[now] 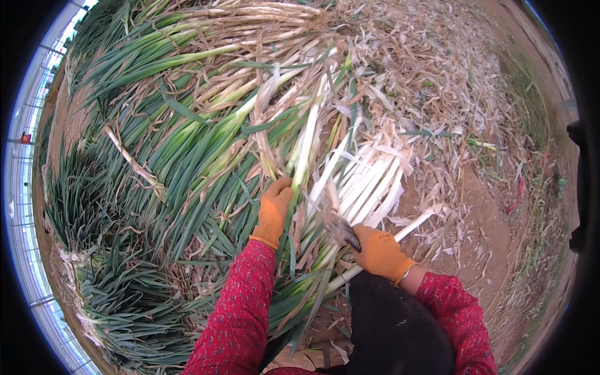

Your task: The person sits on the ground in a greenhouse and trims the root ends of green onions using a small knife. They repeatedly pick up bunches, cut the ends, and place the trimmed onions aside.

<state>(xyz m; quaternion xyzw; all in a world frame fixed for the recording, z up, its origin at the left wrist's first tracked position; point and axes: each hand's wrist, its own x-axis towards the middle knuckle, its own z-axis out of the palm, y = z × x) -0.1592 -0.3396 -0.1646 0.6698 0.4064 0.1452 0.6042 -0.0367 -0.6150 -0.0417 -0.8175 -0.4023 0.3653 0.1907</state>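
Note:
My left hand (275,211), in an orange glove, grips a long green onion (311,129) where its white shaft turns green; the stalk slants up and away. My right hand (380,251), also gloved in orange, is left of a single white onion stalk (415,225). A blurred grey and dark shape (344,229) is at its fingers; whether that is the glove's fingertips or a held thing I cannot tell. Just beyond the right hand lies a bunch of peeled white onion shafts (370,183), roots pointing away.
Unpeeled green onions (262,21) with brown husks are heaped at the upper left. Bundled onions (126,304) lie at the lower left. Shed skins (422,61) cover the soil at the upper right. Bare soil (483,201) shows right of the bunch. My dark-clothed knee (398,323) is below.

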